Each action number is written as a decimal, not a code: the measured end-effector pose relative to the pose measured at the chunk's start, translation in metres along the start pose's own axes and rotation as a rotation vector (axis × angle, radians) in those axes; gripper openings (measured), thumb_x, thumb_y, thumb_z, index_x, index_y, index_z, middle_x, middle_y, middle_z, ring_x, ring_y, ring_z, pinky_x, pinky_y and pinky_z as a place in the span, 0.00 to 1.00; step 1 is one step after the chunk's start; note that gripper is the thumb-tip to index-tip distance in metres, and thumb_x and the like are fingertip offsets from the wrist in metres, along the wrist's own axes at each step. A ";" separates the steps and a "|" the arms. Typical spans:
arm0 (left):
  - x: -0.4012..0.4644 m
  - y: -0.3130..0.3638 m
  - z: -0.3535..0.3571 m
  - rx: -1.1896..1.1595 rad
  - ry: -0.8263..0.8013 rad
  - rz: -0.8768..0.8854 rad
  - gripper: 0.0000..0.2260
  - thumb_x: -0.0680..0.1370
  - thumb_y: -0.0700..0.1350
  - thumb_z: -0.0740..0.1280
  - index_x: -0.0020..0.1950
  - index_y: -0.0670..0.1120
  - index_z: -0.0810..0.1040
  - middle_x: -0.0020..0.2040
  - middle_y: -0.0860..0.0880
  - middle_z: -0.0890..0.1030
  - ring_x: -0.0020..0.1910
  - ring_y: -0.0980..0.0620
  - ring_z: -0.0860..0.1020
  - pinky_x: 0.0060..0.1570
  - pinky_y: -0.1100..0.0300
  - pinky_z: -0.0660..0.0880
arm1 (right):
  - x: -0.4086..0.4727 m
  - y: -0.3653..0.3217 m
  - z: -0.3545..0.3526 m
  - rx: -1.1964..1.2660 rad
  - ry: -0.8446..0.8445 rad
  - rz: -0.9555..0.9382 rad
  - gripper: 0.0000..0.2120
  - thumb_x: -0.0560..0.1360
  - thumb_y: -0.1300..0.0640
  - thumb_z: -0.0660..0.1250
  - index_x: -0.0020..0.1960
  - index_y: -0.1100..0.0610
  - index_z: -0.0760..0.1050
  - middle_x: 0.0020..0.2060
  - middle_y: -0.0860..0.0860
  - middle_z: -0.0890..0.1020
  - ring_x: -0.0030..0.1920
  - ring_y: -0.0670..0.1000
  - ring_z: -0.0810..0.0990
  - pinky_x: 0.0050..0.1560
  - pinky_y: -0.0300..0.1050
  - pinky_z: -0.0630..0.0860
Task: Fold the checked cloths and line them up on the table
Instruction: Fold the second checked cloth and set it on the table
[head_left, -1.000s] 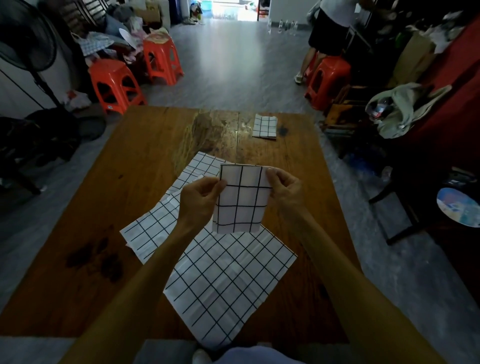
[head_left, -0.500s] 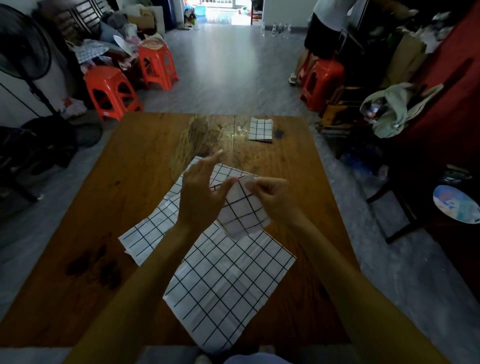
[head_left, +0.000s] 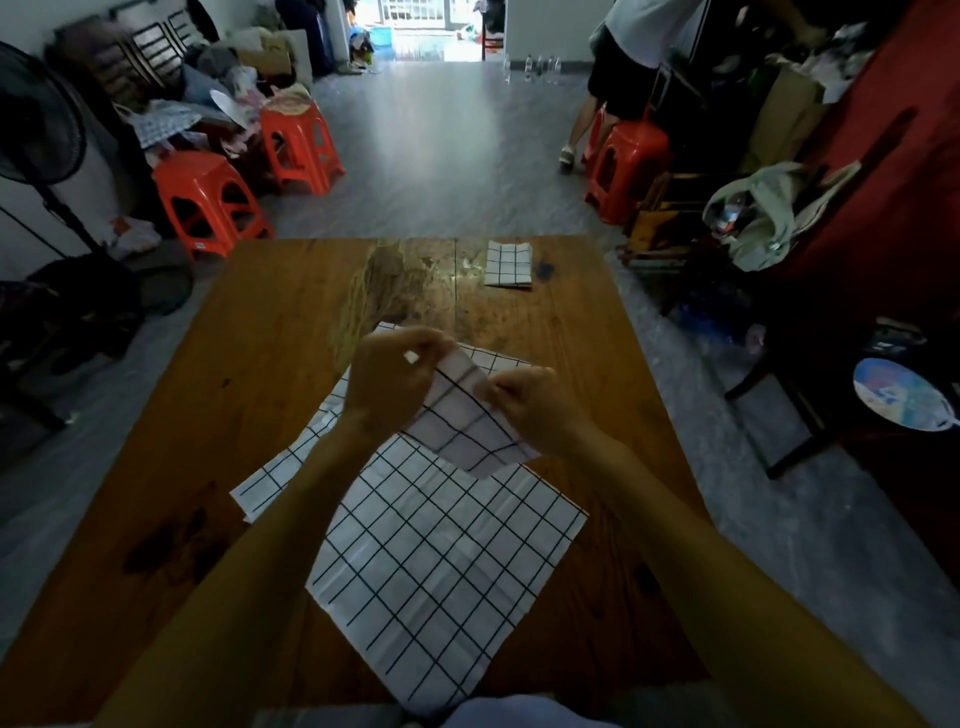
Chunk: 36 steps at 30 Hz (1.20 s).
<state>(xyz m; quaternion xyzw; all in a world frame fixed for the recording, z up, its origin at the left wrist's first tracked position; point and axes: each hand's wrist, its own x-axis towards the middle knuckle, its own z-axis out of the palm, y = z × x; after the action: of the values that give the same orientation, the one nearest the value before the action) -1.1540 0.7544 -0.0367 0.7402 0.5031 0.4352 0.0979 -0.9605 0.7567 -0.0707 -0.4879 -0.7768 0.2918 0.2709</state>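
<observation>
I hold the half-folded cloth (head_left: 470, 421) up off the surface (head_left: 270, 364), between my two hands, because folding it in the air lets me bring one edge over to the other without dragging the cloths that lie below. My left hand (head_left: 387, 387) pinches its upper left edge, fingers curled round the fabric; my right hand (head_left: 530, 410) pinches the right edge the same way, and the two hands sit close together, so I judge I am closing the next fold. The lower part of the cloth hangs loose and sags a little, which tells me it is soft and will need flattening once set down

Right under my hands a large open cloth (head_left: 441, 566) lies flat, spread out and waiting its turn, and a second unfolded cloth (head_left: 283, 473) shows from beneath it on the left. At the far edge of the surface a folded cloth (head_left: 509, 265) lies well apart from the others; I take it as the start of the row, so the one in my hands should go just beside it
</observation>
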 end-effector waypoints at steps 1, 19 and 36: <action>0.002 -0.004 -0.005 0.007 0.035 -0.043 0.05 0.74 0.40 0.70 0.48 0.41 0.83 0.41 0.51 0.83 0.36 0.60 0.79 0.38 0.74 0.72 | -0.007 0.009 0.001 0.011 -0.014 0.039 0.17 0.79 0.53 0.63 0.33 0.55 0.75 0.25 0.47 0.73 0.25 0.43 0.68 0.30 0.44 0.70; -0.001 -0.009 0.010 0.125 -0.266 0.059 0.05 0.76 0.40 0.69 0.47 0.43 0.84 0.41 0.46 0.84 0.36 0.49 0.81 0.38 0.56 0.78 | -0.004 0.019 0.001 0.093 -0.033 0.103 0.18 0.77 0.47 0.64 0.64 0.52 0.75 0.58 0.48 0.81 0.54 0.41 0.77 0.55 0.41 0.76; -0.012 -0.029 -0.001 0.031 -0.115 -0.017 0.04 0.73 0.37 0.71 0.46 0.41 0.84 0.41 0.48 0.84 0.38 0.52 0.81 0.40 0.68 0.75 | -0.041 0.062 0.025 -0.047 -0.115 0.301 0.11 0.80 0.49 0.60 0.46 0.53 0.78 0.37 0.45 0.80 0.38 0.44 0.78 0.39 0.41 0.77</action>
<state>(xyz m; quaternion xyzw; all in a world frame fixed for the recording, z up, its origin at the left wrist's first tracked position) -1.1751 0.7576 -0.0591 0.7612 0.5094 0.3832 0.1191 -0.9254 0.7360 -0.1375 -0.5874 -0.7158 0.3382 0.1677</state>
